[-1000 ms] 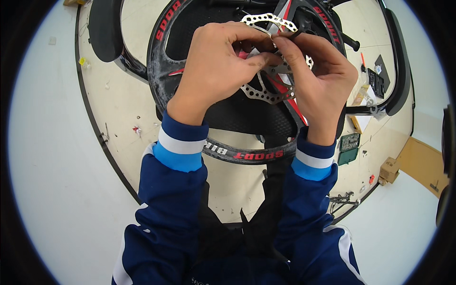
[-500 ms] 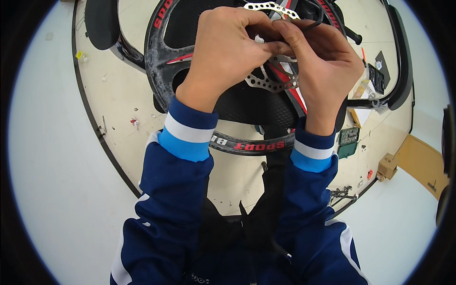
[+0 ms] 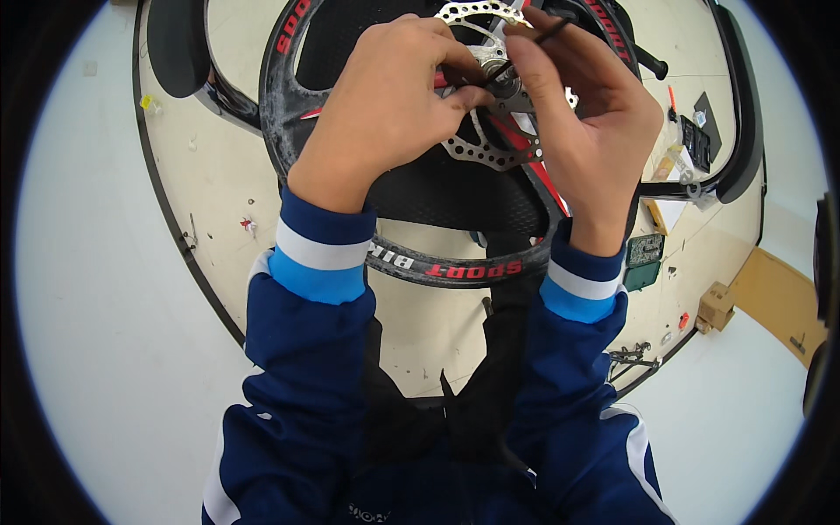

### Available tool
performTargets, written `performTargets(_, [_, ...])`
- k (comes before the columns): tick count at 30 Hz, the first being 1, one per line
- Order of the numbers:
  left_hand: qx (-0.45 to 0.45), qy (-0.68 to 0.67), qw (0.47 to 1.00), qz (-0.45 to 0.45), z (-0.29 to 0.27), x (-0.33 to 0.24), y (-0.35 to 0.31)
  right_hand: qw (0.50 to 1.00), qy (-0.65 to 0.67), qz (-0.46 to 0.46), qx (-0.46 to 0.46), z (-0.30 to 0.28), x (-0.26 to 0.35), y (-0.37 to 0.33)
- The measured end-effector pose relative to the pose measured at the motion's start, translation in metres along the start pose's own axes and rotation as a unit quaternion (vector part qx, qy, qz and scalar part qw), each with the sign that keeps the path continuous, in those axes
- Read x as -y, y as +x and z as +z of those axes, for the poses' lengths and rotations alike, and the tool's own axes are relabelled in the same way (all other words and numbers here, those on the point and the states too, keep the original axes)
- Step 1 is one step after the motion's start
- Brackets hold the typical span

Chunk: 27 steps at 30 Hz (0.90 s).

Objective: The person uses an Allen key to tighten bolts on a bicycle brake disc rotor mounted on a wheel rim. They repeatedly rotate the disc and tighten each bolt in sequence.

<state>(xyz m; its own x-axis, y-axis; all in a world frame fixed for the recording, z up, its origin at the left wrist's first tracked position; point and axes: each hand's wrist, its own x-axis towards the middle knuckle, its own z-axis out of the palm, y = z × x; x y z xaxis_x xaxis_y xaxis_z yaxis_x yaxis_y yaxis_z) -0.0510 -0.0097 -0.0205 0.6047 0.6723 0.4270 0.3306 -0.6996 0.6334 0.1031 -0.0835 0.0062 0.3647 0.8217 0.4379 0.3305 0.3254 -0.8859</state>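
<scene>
A bicycle wheel [image 3: 446,272] with black rim and red-marked spokes lies flat on a black chair seat [image 3: 464,199]. At its centre is a silver brake rotor [image 3: 479,154] with a ring of holes, around the metal hub [image 3: 500,74]. My right hand [image 3: 599,118] is closed on a black hex key [image 3: 551,31], thumb and fingers pinching it above the hub. The key slants down and left to the hub area. My left hand [image 3: 385,105] has thumb and index finger pinched near the key's lower end; what lies between them is hidden.
Black armrests stand at the left [image 3: 179,48] and right [image 3: 739,114]. On the floor at the right are a black tool case [image 3: 695,144], a green case [image 3: 643,262] and a cardboard box [image 3: 716,304]. Small scraps lie scattered on the left floor.
My left hand has shifted left and slightly down, showing more of the hub. The hex key has swung to a different angle in my right hand. The wheel has slid slightly left.
</scene>
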Motion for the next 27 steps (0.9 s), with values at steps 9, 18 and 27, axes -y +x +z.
performTargets(9, [0.011,-0.015,1.0,-0.009,-0.001,-0.004,0.001,0.999,-0.049,-0.002,0.013,-0.006,-0.005,-0.001])
performTargets(18, [0.005,-0.012,1.0,0.0,-0.004,-0.005,0.002,0.996,0.093,0.012,-0.01,-0.025,0.006,0.005])
performTargets(27, [0.062,-0.001,0.998,0.019,0.076,-0.095,-0.014,0.962,0.058,0.105,-0.246,-0.132,-0.012,-0.001])
